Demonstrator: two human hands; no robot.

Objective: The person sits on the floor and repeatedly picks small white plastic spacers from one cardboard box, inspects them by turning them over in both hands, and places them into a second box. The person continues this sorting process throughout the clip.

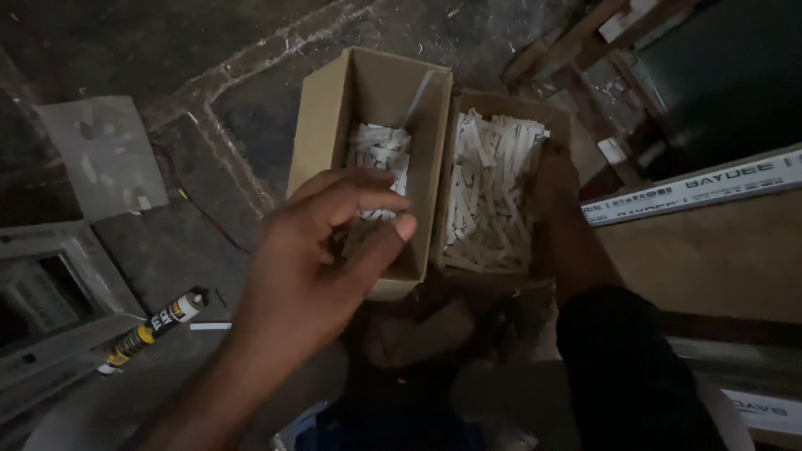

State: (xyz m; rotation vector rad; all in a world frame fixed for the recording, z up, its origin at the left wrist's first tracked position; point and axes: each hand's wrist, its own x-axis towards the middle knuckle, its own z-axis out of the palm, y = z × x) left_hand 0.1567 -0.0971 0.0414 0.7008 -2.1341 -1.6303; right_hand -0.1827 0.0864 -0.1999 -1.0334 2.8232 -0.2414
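Two open cardboard boxes stand side by side on the floor. The left box (pixel 322 125) holds a small pile of white strips (pixel 380 150); the right box (pixel 558 117) is filled with several white strips (pixel 489 196). My left hand (pixel 322 267) hovers over the near corner of the left box, fingers curled with thumb and fingertips close together; I cannot make out anything held in them. My right hand (pixel 555 179) rests on the right edge of the right box, its arm in a dark sleeve.
A sealant tube (pixel 150 330) lies on the dusty concrete floor at the left, next to a grey metal frame (pixel 50 292). A grey sheet (pixel 104 154) lies farther back. A long white profile (pixel 693 188) and wooden pieces (pixel 585 42) are at the right.
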